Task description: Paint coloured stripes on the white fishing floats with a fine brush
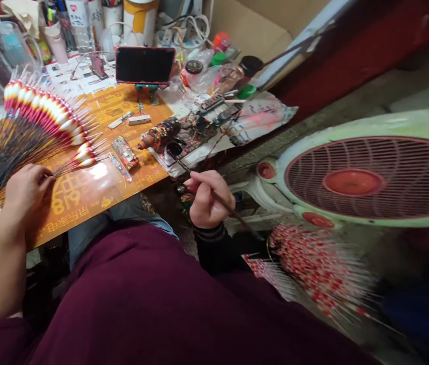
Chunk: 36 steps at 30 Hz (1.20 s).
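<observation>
Presently I have the right hand (211, 201) gripping a brush (184, 165), tip at the dark pot (174, 148) just beyond; left hand (28, 191) pinches painted sticks (85, 162) ahead.

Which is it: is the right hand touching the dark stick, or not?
Touching: the head view shows the right hand closed around the dark stick.
</observation>
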Available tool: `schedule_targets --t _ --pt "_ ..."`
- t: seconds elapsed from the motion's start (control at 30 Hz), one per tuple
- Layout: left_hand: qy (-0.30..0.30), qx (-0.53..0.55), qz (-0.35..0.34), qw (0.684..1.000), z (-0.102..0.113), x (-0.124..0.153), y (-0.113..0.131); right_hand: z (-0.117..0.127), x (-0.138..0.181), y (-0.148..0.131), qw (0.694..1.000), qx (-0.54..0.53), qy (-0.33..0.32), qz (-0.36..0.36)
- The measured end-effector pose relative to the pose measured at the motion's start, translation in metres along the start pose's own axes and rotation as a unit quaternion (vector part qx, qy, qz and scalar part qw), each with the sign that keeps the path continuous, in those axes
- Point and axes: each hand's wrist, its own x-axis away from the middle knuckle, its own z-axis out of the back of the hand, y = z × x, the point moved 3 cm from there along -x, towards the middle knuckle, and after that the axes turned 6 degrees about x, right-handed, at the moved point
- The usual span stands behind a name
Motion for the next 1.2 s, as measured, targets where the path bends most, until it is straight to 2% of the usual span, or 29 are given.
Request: schedule_targets --t 0.1,0.2,0.33,0.5,0.63,0.9,1.2 --pt "0.017 -0.031 0.001 0.999 0.003 0.002 0.006 0.015 -0.008 0.015 0.998 0.010 0.023 -0.056" --pt "0.054 -0.078 -0.010 0.995 0.005 0.006 0.013 0.017 -0.016 0.025 0.997 0.017 0.015 -0.079" --pt "0.109 -0.122 -0.030 0.986 0.002 0.013 0.022 0.010 -0.027 0.031 0.997 0.026 -0.001 -0.069" --pt "0.221 -0.119 -0.131 0.959 -0.006 0.020 0.037 -0.004 -0.036 0.035 0.998 0.028 -0.023 -0.044" --pt "0.279 -0.094 -0.163 0.942 -0.009 0.027 0.049 -0.007 -0.039 0.038 0.998 0.029 -0.043 -0.038" --pt "0.311 -0.017 -0.174 0.934 -0.008 0.029 0.075 0.008 -0.037 0.039 0.995 0.009 -0.071 -0.074" --pt "0.313 0.011 -0.183 0.932 -0.019 0.029 0.072 0.024 -0.040 0.043 0.989 -0.018 -0.063 -0.129"
